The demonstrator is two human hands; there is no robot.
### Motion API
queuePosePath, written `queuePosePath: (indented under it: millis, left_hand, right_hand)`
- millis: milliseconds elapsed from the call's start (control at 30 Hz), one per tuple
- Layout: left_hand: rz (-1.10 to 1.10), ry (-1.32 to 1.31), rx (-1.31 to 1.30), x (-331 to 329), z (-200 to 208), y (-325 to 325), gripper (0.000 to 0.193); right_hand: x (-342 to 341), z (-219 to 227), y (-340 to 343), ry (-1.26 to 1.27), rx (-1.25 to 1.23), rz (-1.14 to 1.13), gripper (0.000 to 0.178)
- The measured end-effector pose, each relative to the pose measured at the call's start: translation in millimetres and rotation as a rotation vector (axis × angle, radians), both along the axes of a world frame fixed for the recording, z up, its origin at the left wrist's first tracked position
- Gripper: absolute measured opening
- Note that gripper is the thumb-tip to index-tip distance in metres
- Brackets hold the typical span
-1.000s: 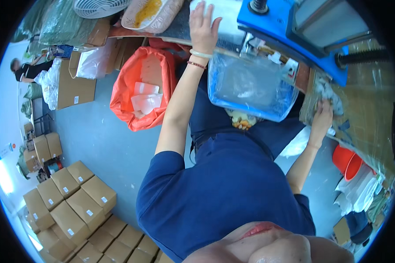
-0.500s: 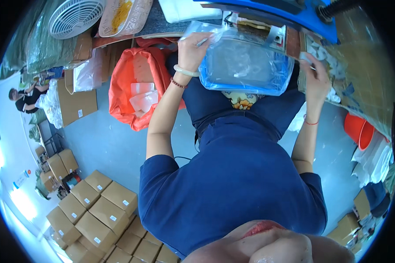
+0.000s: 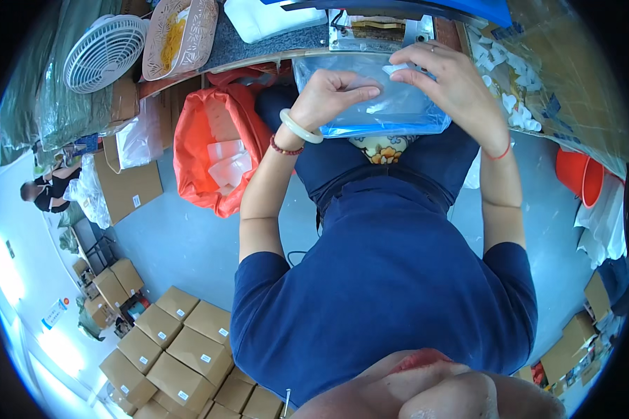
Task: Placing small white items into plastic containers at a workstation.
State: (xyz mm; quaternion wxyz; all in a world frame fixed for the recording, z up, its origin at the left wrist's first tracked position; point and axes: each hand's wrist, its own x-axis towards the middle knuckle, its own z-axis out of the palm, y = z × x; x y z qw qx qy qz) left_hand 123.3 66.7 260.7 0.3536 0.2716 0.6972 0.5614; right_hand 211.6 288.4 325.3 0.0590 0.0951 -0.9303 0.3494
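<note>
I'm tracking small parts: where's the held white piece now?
In the head view, the white piece is in the right hand, near the top centre, to the right of the left hand.

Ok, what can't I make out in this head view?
Head view:
White piece: partly covered by the right hand.
Clear plastic by the left hand: see-through, edges unclear.
Blue machine: cut off by upper edge.
Co-worker, far left: hands too small.

Right of one orange sack are one left hand, one right hand, one small white piece, one blue-edged container and one red bucket, and above it to the left, one round basket and one oblong basket.
</note>
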Motion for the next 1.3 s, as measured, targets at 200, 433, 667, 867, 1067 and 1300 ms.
queuePosePath:
  millis: [200, 433, 667, 867, 1067, 1300]
  left_hand:
    - [-0.097, -0.527, 0.089, -12, -39, 16, 0.021]
    - [0.183, -0.787, 0.314, -51, -57, 54, 0.022]
    - [0.257, -0.196, 0.181, -73, -49, 13, 0.02]
    - [0.197, 1.327, -0.356, -99, -108, -30, 0.064]
    - [0.468, 1.071, -0.311, -75, -77, -59, 0.024]
    - [0.529, 0.423, -0.101, -29, -16, -38, 0.02]
  right_hand:
    - [-16, -47, 17, -0.073, -0.101, -0.138, 0.027]
    - [27, -62, 70, 0.131, 0.498, -0.655, 0.026]
    - [29, -110, 102, 0.042, 0.468, -0.625, 0.031]
    - [30, -94, 90, 0.037, 0.178, -0.996, 0.03]
    - [41, -44, 33, 0.116, -0.185, -0.686, 0.029]
    - [19, -42, -35, 0.051, -0.454, -0.36, 0.023]
